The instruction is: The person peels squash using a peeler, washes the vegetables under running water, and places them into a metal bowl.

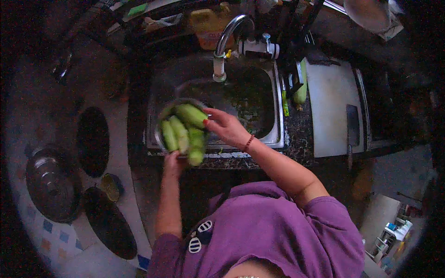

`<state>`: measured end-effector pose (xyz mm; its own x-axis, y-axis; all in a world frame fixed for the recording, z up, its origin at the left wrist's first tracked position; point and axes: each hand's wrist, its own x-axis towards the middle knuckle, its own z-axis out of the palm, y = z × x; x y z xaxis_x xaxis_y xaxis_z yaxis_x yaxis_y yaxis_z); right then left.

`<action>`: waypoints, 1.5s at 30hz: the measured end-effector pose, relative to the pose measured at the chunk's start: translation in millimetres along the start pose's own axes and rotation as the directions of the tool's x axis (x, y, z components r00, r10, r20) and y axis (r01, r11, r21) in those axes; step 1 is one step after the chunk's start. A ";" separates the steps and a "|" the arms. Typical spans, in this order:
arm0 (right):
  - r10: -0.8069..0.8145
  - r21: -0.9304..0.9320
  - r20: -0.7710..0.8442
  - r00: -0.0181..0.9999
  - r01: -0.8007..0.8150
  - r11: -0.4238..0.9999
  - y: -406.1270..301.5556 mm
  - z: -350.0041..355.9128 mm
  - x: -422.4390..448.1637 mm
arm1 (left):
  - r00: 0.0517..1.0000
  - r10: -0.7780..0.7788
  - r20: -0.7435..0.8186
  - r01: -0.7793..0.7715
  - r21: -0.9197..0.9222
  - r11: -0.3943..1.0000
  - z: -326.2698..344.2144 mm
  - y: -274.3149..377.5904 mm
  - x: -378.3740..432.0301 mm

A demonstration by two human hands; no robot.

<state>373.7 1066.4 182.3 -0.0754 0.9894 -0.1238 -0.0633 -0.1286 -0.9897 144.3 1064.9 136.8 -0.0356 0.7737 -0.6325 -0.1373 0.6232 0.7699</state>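
Note:
A round metal bowl (158, 136) holding several green, elongated vegetables (179, 130), blurred and perhaps squash, is over the left front of the sink (281, 130). My left hand (174, 161) grips the bowl's near rim. At the bowl's right side, my right hand (224, 125) has its fingertips on the end of the uppermost green vegetable (191, 114). Wet green scraps (248, 113) lie in the sink basin. Above its back edge curves a chrome faucet (231, 29) with a white nozzle.
Right of the sink are a yellow-green peeler or knife handle (285, 103), another long green vegetable (301, 87) and a white cutting board (328, 100) bearing a cleaver (353, 125). A large round metal lid (54, 186) lies at left. A yellow jug (208, 29) stands behind the sink.

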 end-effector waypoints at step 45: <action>0.185 -0.390 -0.126 0.975 -0.220 0.894 33.2 -28.2 -33.1 | 0.982 0.145 0.119 -0.175 0.308 0.935 89.1 3.1 -32.8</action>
<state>402.2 1031.3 151.5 0.0400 0.9488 -0.3132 0.3484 -0.3070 -0.8856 233.3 1051.7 167.5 0.0631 0.8639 -0.4998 0.1824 0.4823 0.8568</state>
